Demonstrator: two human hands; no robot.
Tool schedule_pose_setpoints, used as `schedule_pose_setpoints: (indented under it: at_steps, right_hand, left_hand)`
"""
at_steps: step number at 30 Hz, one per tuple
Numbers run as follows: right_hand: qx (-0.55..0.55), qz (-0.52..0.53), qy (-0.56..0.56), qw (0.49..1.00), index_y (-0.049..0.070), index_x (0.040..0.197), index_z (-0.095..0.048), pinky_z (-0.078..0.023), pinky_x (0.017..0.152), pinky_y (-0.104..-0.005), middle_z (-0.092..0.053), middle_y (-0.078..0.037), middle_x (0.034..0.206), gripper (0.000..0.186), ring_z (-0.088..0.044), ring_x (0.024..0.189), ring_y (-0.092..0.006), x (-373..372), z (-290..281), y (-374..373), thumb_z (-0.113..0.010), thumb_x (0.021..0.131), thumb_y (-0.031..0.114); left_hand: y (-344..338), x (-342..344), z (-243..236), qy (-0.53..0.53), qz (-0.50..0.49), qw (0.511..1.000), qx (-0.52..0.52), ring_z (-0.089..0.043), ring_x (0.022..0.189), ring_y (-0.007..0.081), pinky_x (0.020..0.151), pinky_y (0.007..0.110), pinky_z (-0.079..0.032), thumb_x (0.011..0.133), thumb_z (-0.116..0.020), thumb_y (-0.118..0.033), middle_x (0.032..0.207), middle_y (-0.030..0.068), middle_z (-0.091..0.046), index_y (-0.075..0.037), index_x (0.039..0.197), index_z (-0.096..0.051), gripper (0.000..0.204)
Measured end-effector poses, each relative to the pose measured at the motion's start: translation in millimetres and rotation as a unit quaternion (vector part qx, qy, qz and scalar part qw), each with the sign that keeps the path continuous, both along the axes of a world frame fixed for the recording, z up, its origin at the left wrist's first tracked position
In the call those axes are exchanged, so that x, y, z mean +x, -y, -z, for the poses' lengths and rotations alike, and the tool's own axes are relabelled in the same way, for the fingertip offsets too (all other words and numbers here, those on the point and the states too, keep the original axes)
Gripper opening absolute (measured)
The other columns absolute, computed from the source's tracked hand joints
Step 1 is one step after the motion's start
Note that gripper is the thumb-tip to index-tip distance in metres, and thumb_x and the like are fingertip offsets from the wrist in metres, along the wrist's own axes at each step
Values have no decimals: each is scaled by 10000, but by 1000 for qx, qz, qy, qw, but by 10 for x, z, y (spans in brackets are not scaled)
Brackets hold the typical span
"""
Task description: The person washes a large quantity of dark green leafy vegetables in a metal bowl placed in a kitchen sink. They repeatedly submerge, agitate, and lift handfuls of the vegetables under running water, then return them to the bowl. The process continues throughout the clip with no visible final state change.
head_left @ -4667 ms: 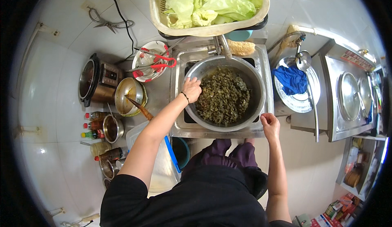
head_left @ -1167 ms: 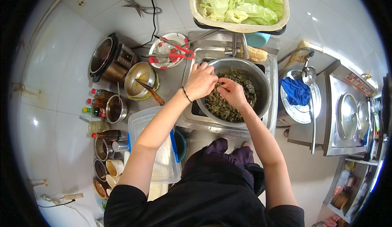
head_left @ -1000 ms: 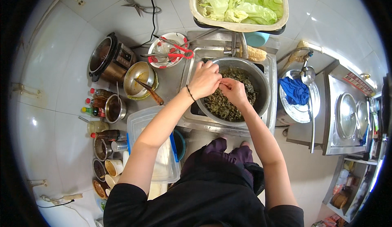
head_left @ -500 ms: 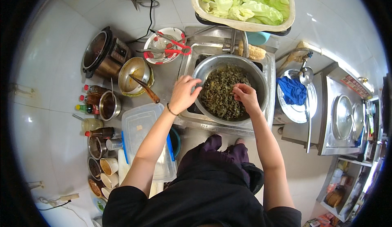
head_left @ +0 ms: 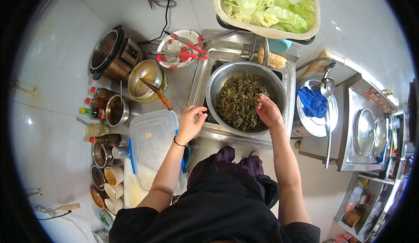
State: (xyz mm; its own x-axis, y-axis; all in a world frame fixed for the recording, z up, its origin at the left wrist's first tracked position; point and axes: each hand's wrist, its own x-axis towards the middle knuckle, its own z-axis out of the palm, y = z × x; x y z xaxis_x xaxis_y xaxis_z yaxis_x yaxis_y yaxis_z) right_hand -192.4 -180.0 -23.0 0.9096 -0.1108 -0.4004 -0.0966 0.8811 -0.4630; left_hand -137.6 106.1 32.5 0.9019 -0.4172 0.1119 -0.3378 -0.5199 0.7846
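Observation:
A wide metal basin (head_left: 210,88) rests over the sink, holding dark green, wet-looking chopped leaves (head_left: 240,101) in some liquid. My right hand (head_left: 269,113) is over the right part of the basin, its thumb and fingertips pinched together just above the leaves. Whatever is between those fingertips is too small to make out. Off the basin's near left side is my left hand (head_left: 190,123), with a dark band at the wrist. Its thumb and forefinger are apart, and nothing is in it.
Behind the basin stand a faucet (head_left: 252,46) and a cream tub (head_left: 217,3) of lettuce. Left are a wooden-handled pan (head_left: 133,86), a lidded plastic box (head_left: 152,131), a bowl with red-handled tongs (head_left: 196,37), bottles and several cups. A blue cloth (head_left: 313,102) lies right.
My left hand has drawn back from above the basin's left rim, toward me and leftward. My right hand stays pinched over the leaves, slightly further right and nearer me.

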Motion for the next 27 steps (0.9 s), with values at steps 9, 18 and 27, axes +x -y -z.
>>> schedule_pose_setpoints:
  at_steps: [9,18,27]
  right_hand:
    - [46,5,31,998,35,957,-552,-464,579,-201,-561,-23,737,125,-523,612,-92,-50,-74,-6,-529,844,83]
    - [2,20,5,1000,37,949,-557,-476,584,-216,-563,-13,736,113,-534,620,-86,-164,-40,70,-515,851,77]
    - [-57,27,-42,997,33,943,-571,-477,571,-209,-558,13,738,125,-531,616,-69,-245,81,105,-555,833,88]
  left_hand:
    - [83,-11,-18,-5,15,1000,-14,-520,722,184,698,286,-415,731,-612,-80,737,50,-528,-40,884,-601,158]
    - [158,-12,-16,-8,25,1000,-8,-515,698,168,658,268,-413,727,-610,-70,726,47,-522,-40,874,-603,150]
    - [59,-194,55,-164,-14,973,-160,-486,751,73,684,209,-402,797,-560,-59,842,-9,-573,-34,945,-603,156]
